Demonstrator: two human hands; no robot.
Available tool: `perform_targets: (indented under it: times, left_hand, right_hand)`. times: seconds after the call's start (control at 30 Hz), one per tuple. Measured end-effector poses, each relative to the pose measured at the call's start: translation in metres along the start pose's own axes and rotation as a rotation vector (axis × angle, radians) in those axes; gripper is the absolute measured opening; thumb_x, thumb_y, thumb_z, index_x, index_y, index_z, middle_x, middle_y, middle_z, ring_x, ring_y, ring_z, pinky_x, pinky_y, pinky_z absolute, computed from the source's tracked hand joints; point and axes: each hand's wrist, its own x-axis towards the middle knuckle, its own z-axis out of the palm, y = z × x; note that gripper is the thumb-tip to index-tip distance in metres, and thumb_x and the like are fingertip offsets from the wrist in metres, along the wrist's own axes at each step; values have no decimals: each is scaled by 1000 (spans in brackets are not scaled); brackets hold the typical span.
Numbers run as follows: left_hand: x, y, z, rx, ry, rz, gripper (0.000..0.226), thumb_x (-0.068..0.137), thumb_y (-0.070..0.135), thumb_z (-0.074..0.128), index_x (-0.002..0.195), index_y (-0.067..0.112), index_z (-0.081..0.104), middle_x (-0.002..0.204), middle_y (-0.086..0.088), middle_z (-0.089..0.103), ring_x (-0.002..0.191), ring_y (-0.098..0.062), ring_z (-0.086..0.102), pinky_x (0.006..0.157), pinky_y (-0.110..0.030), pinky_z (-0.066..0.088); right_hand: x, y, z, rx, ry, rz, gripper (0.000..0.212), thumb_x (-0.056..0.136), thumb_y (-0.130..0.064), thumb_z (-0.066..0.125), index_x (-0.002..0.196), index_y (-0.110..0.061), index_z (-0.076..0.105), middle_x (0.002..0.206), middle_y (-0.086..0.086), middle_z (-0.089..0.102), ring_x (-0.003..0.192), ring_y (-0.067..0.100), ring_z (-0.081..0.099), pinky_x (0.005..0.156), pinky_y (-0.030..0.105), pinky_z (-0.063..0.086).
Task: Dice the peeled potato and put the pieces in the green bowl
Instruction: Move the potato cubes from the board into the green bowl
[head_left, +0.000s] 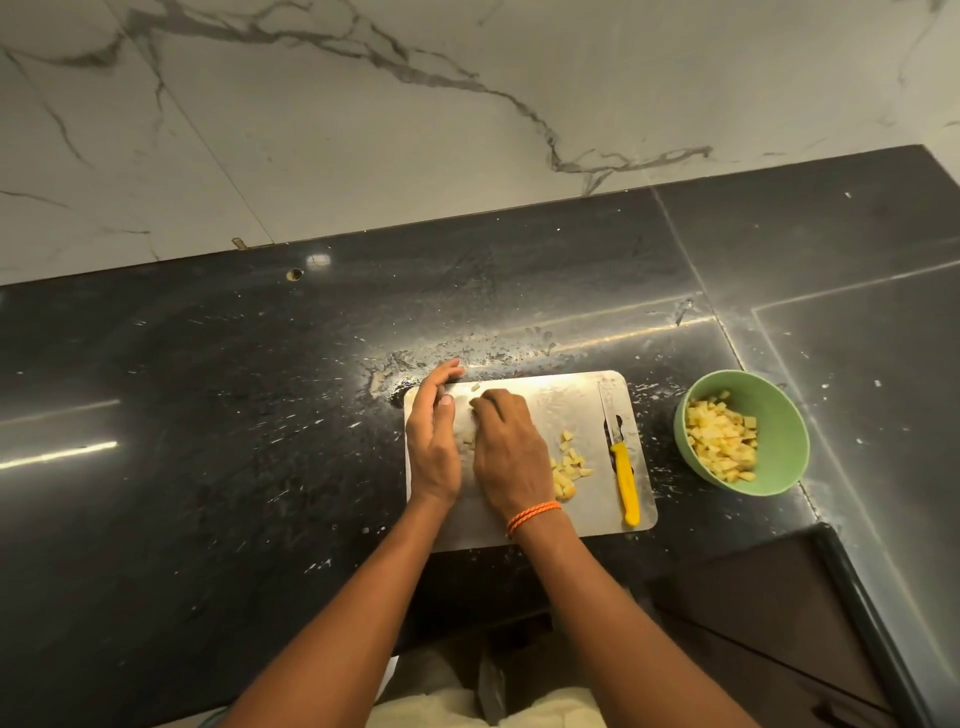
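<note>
Most of the dicing looks done at this point. The green bowl sits on the dark counter just right of the steel cutting board and already holds a good heap of potato cubes. The yellow-handled knife is lying on the board's right side, nobody holding it.

Both hands are down on the left half of the board. The left hand stands on edge like a wall, fingers together, and the right hand is cupped palm-down next to it, so it looks like the person is herding pieces together. Whether either hand is actually pinching anything, can't tell; the dice between them are mostly hidden.

A small loose pile sits just right of the right hand.

Risk-wise: the board looks wet and slick, so cubes could skid off onto the counter during the scoop, or drop in the gap on the way to the bowl. That loose pile could easily get missed too.
</note>
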Motion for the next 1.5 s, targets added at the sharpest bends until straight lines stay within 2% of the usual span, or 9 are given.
perform_targets:
  times: [0.13, 0.43, 0.57, 0.7, 0.83, 1.13, 1.27, 1.33, 1.5]
  left_hand:
    - [0, 1, 0, -1, 2, -3, 40, 106, 9, 41, 140, 10, 62, 138, 1, 65, 135, -27, 57, 115, -45, 46]
    - [-1, 2, 0, 2, -26, -6, 39, 103, 6, 42, 135, 10, 64, 134, -3, 68, 129, -25, 62, 113, -48, 48]
    - [-5, 2, 2, 59, -72, -18, 38, 104, 9, 42, 133, 16, 66, 131, 2, 70, 125, -24, 66, 108, -52, 51]
    - [-6, 0, 4, 112, -123, -5, 38, 107, 16, 41, 135, 18, 66, 131, 4, 70, 125, -21, 66, 106, -51, 53]
    - [-18, 3, 20, 253, -250, 28, 38, 111, 26, 37, 139, 22, 62, 134, 8, 68, 125, -7, 64, 102, -44, 56]
    - [-20, 15, 33, -28, -132, -90, 36, 109, 22, 40, 138, 21, 62, 137, 6, 66, 131, -19, 61, 112, -47, 49]
    - [-7, 9, 12, 8, -80, -47, 35, 109, 15, 40, 133, 17, 66, 131, 1, 69, 124, -24, 65, 109, -52, 51]
    - [-8, 4, 10, 13, -88, -51, 35, 108, 13, 40, 130, 16, 66, 129, 1, 70, 123, -25, 66, 108, -55, 50]
    - [-19, -1, 11, 103, -119, -12, 34, 104, 14, 43, 127, 17, 69, 123, 3, 72, 118, -25, 68, 102, -52, 54]
  right_hand:
    - [18, 8, 9, -26, 0, -48, 37, 100, -4, 50, 137, -4, 52, 135, 13, 51, 125, 25, 48, 105, 35, 46]
    - [-42, 25, 0, -209, -127, -430, 20, 99, -8, 52, 117, -6, 60, 118, 14, 57, 104, 29, 52, 92, 41, 49]
    - [-34, 51, -34, 8, 53, -109, 5, 96, -9, 64, 99, -7, 69, 110, 6, 62, 101, 19, 57, 83, 30, 53]
    - [-42, 58, -42, 269, 337, 320, 20, 103, -10, 54, 116, -6, 68, 119, 5, 63, 114, 15, 56, 99, 28, 49]
    - [-44, 31, -17, 328, 355, 558, 32, 110, -19, 37, 134, -10, 57, 136, 4, 50, 127, 8, 41, 104, 18, 36]
    - [-28, 45, -23, 350, 241, 277, 27, 105, -10, 46, 125, -10, 64, 126, 5, 59, 120, 14, 53, 101, 39, 49]
    - [-30, 49, -31, -295, -37, 34, 69, 98, -67, 37, 146, -20, 46, 144, 12, 45, 124, 26, 45, 97, 45, 43]
    - [-31, 45, -23, -423, -140, -4, 84, 91, -80, 30, 150, -21, 41, 145, 18, 41, 117, 31, 44, 87, 46, 42]
    - [-24, 36, -14, -459, -103, -96, 53, 103, -54, 29, 133, -14, 49, 125, 16, 51, 97, 29, 50, 69, 40, 48]
